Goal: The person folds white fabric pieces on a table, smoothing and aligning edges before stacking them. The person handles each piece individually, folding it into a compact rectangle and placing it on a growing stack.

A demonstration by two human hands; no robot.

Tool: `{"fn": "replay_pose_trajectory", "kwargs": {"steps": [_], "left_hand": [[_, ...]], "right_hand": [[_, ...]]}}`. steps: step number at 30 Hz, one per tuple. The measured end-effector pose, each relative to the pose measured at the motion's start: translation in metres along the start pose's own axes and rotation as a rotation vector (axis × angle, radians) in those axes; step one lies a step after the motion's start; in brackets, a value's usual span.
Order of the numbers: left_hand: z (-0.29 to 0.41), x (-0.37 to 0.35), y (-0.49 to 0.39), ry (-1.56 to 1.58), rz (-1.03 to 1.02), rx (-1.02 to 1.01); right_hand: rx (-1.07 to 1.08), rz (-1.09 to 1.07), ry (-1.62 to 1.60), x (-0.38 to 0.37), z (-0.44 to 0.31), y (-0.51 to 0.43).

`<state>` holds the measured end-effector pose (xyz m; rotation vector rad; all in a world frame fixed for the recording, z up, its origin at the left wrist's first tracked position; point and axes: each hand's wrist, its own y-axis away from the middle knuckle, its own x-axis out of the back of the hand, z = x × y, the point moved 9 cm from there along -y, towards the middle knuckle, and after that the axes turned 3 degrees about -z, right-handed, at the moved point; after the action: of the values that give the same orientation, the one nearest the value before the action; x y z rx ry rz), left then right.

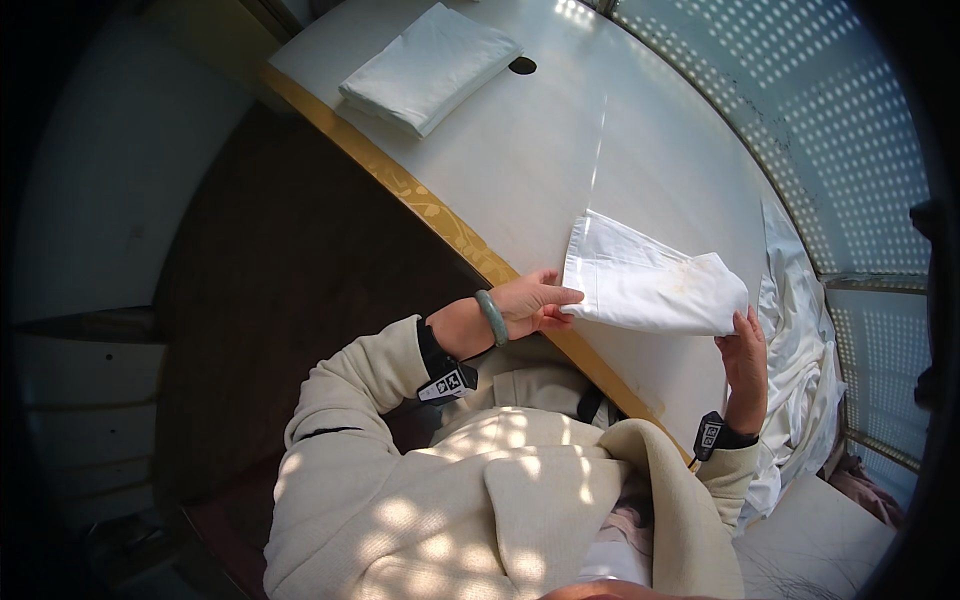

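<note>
A folded white cloth (pixel 649 289) spans the space between my two hands, partly over the table's front edge. Faint yellow-brown stains mark its upper right part. My left hand (pixel 534 304), with a green bangle (pixel 491 318) at the wrist, pinches the cloth's left edge between thumb and fingers. At the opposite end, my right hand (pixel 744 349) grips the lower right corner, its thumb and fingertips on the fabric. Whether the cloth touches the tabletop beneath I cannot tell.
The white tabletop (pixel 517 161) has a yellow patterned edge (pixel 420 195) and a round dark hole (pixel 523 66). A neat stack of folded white cloth (pixel 431 67) lies at the far left. Crumpled white fabric (pixel 799 375) is heaped on the right, beside a perforated blind (pixel 847 135).
</note>
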<state>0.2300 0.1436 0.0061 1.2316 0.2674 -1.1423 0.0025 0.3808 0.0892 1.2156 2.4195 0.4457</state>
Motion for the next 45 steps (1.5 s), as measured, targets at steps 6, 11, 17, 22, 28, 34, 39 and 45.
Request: {"fn": "replay_pose_trajectory", "kwargs": {"steps": [6,11,17,22,28,34,39,45], "left_hand": [[-0.015,-0.014,0.003,0.247,-0.275,0.111],[0.041,-0.023,0.029,0.037,-0.320,-0.080],[0.169,0.002,0.094,-0.102,-0.277,-0.521],[0.251,0.046,0.142,-0.228,-0.055,-0.950],[0.271,0.130,0.118,-0.142,0.402,-0.995],[0.242,0.172,0.094,-0.110,0.426,-0.858],[0.249,0.163,0.102,-0.224,0.408,-0.941],[0.238,0.166,0.100,-0.385,0.696,-0.892]], "right_hand": [[0.052,-0.135,0.047,-0.034,-0.035,0.001],[0.023,-0.257,0.147,-0.077,-0.072,-0.033],[0.078,-0.494,0.252,-0.195,-0.130,-0.125],[0.285,-0.531,0.299,-0.310,-0.163,-0.217],[0.338,-0.387,0.218,-0.420,-0.114,-0.314],[0.077,-0.283,0.506,-0.410,-0.002,-0.371],[0.160,-0.487,0.367,-0.415,-0.015,-0.379],[0.197,-0.327,0.403,-0.391,0.003,-0.375]]}}
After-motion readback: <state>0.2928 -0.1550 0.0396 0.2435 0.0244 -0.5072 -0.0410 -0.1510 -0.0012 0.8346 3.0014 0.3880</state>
